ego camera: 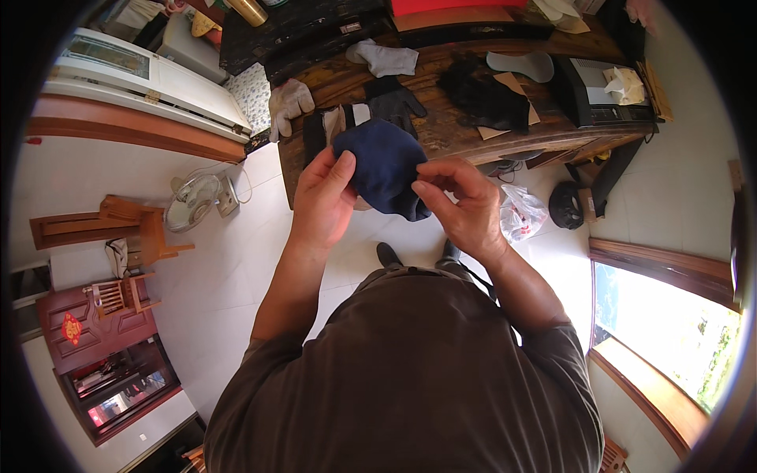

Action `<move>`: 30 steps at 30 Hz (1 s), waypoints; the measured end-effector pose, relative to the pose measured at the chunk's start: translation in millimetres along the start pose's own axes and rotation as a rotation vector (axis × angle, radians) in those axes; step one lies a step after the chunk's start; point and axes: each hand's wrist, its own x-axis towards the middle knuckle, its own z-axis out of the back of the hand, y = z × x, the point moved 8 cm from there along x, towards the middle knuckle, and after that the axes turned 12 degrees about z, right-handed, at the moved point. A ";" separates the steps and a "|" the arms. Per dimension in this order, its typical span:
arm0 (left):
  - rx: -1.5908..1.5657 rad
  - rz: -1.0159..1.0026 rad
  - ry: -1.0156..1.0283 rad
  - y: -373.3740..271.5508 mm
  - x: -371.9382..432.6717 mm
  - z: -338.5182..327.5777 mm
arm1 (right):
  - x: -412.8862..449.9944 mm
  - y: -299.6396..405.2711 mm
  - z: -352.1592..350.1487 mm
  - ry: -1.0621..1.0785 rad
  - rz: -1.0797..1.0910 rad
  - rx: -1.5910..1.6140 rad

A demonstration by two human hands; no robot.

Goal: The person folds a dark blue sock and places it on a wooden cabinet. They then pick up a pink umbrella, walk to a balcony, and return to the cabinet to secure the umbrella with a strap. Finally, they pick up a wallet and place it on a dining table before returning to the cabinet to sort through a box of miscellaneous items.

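A navy-blue piece of cloth [383, 165], rounded and bunched, is held up in front of me; its exact kind cannot be told. My left hand [326, 192] grips its left side, thumb on top. At its right edge, my right hand [464, 204] pinches the fabric between thumb and fingertips. Behind the cloth, on the wooden table [440, 139], lie a dark grey glove [395, 100] and striped fabric [334, 122], both partly covered by it. A pale work glove [291, 105] hangs over the table's left edge. Further back rests a light grey sock [387, 58].
Black crumpled fabric [486, 97] lies over cardboard, near a shoe insole [520, 64]. A black-and-grey appliance [603, 88] carries a tissue pack [624, 86]. On the floor are a plastic bag [523, 214] and, at left, an electric fan [194, 201] beside a wooden chair [145, 230].
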 end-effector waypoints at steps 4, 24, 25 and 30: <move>0.023 0.041 -0.002 7.6 -4.0 -4.1 | 2.8 -5.1 -13.9 0.067 -0.063 0.002; -0.112 0.076 0.027 9.6 -2.2 19.3 | -75.5 -111.4 90.3 -0.255 -0.489 0.435; -0.107 0.075 0.031 8.3 -2.9 19.6 | -95.4 -130.8 107.6 -0.191 -0.555 0.313; -0.090 0.046 0.107 3.7 2.1 17.0 | -194.0 -180.3 163.8 0.485 -0.538 -1.403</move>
